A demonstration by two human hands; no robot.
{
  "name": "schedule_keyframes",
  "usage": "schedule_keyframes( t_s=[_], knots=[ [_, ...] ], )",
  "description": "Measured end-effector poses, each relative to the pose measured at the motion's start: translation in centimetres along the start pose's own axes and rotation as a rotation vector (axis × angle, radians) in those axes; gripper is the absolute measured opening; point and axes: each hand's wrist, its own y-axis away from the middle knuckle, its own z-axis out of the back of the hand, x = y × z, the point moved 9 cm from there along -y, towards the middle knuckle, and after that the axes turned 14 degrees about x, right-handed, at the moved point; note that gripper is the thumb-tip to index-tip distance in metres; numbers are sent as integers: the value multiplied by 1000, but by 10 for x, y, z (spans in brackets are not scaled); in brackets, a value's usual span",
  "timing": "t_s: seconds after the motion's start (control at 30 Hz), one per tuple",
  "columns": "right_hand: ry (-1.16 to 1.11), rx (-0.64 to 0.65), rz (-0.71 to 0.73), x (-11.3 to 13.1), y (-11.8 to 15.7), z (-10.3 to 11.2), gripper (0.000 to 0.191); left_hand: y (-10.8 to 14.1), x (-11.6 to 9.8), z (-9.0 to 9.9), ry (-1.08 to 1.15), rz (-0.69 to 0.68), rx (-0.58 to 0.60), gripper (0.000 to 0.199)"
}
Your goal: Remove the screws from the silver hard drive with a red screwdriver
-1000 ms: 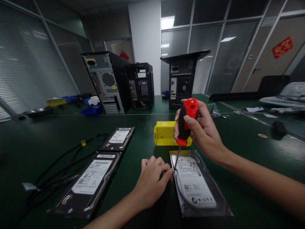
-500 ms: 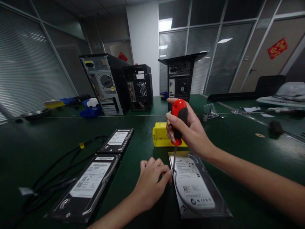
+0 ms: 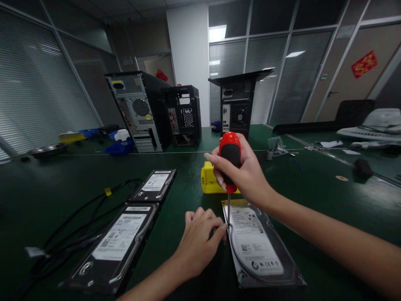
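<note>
A red and black screwdriver (image 3: 230, 156) stands nearly upright in my right hand (image 3: 246, 171), whose fingers are wrapped round its handle. Its tip meets the left edge of a silver hard drive (image 3: 257, 242) with a white label, lying flat on the green table. My left hand (image 3: 202, 236) rests at that same edge, fingers curled, thumb and fingertips by the screwdriver tip; whether it pinches anything small is hidden. Behind the drive sits a yellow bin (image 3: 209, 177), partly covered by my right hand.
Two more hard drives (image 3: 120, 236) (image 3: 155, 184) lie to the left, beside black cables (image 3: 84, 205). Computer cases (image 3: 150, 108) (image 3: 184, 115) (image 3: 236, 100) stand at the back. A blue bin (image 3: 119, 148) is back left; a small plastic bag (image 3: 277, 144) lies back right.
My right hand has turned and shifted slightly left on the screwdriver handle, and the screwdriver leans less. My left hand and the hard drive have stayed almost in place.
</note>
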Motion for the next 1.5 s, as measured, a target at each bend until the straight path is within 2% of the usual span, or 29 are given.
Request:
schedule_keyframes(
  t_s=[0.27,0.5,0.73,0.97,1.07,1.17,1.3,1.5],
  knots=[
    [88,-171,30,-5,4,16,39,0,-1,-1,-17,12,10,35],
    [80,-61,-25,-8,2,3,27,-1,0,-3,-24,4,10,36],
    [46,-139,31,-8,0,8,41,-1,0,-2,-23,10,18,35],
    [124,-261,62,-5,1,12,41,0,-2,-2,-22,17,33,35],
    [89,-267,61,-4,4,13,38,0,-1,2,12,0,16,34],
    [12,-258,-10,-11,5,18,38,2,-5,12,32,-77,-63,24],
    [-93,-184,-7,-11,0,21,35,5,-7,24,47,-141,-136,14],
    [-210,-200,25,-15,-1,27,27,3,-5,21,94,-131,-133,15]
  ],
)
